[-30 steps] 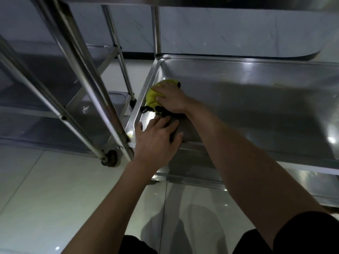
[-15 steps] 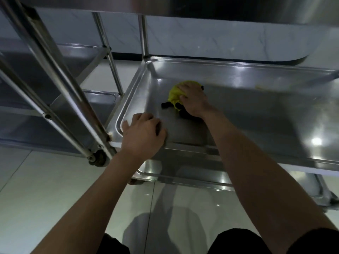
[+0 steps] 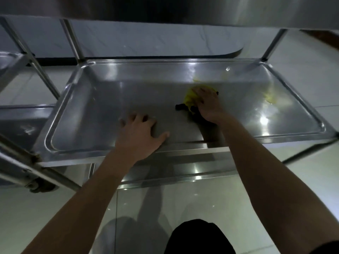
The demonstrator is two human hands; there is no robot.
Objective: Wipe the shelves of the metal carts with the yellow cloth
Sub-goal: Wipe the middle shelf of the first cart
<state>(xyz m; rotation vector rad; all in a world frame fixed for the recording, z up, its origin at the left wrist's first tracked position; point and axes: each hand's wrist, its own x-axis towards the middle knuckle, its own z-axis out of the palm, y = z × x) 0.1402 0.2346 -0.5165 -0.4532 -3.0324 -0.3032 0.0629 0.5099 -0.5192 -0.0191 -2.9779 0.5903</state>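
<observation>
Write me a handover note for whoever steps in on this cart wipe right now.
Right hand presses the yellow cloth flat on the middle shelf, right of centre.
Left hand rests open on the shelf's front edge, steadying the cart.
Done: cannot tell how much of this shelf is wiped.
Left: a yellowish smear near the right end; the lower shelf; the second cart on the left.

bare shelf [image 3: 102, 110] left, upper shelf [image 3: 183, 10] overhead
</observation>
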